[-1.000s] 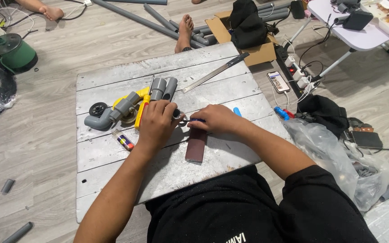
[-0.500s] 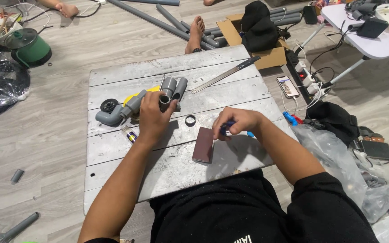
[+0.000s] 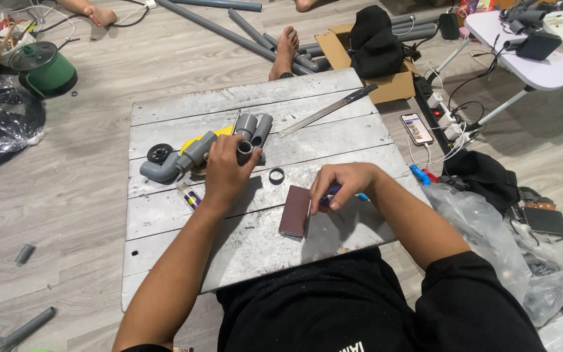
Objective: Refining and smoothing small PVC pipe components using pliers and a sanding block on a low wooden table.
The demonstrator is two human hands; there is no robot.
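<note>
While the left hand grips a grey pipe piece, fingers hide its length.

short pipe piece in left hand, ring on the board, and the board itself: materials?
Pipe piece, held in the left hand: looks like grey plastic, matte, same as the fittings beside it. Ring: dark, probably rubber or plastic; too small to tell. Board: planked, dull silvery-grey and scuffed; painted wood or metal, unclear.

Short grey pipe piece, upright, gripped
</note>
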